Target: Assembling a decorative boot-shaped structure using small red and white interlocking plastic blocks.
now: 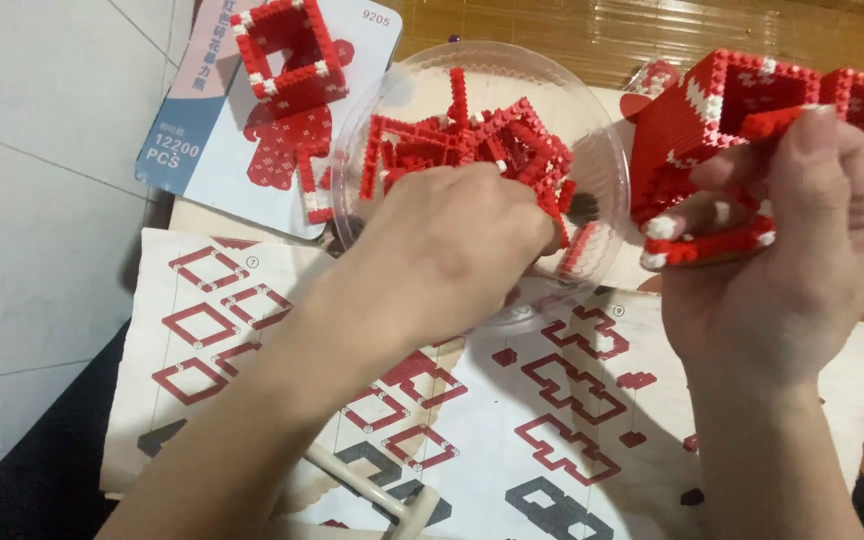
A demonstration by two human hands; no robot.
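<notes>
My left hand [447, 250] reaches into a clear round plastic bowl [592, 150], its fingers down among several red brick pieces [452, 135]; whether it grips one is hidden. My right hand [787, 245] holds up a large red and white brick-built model [712, 120] at the right, thumb on its upper edge and fingers under its lower rim. A smaller open red brick frame [287, 50] stands at the top left on a printed booklet.
A large instruction sheet [512, 420] with red and grey shape diagrams lies under both arms. A blue and white booklet [212, 150] lies at the upper left. A white stick-like object [372, 485] rests on the sheet. Pale tiles run along the left.
</notes>
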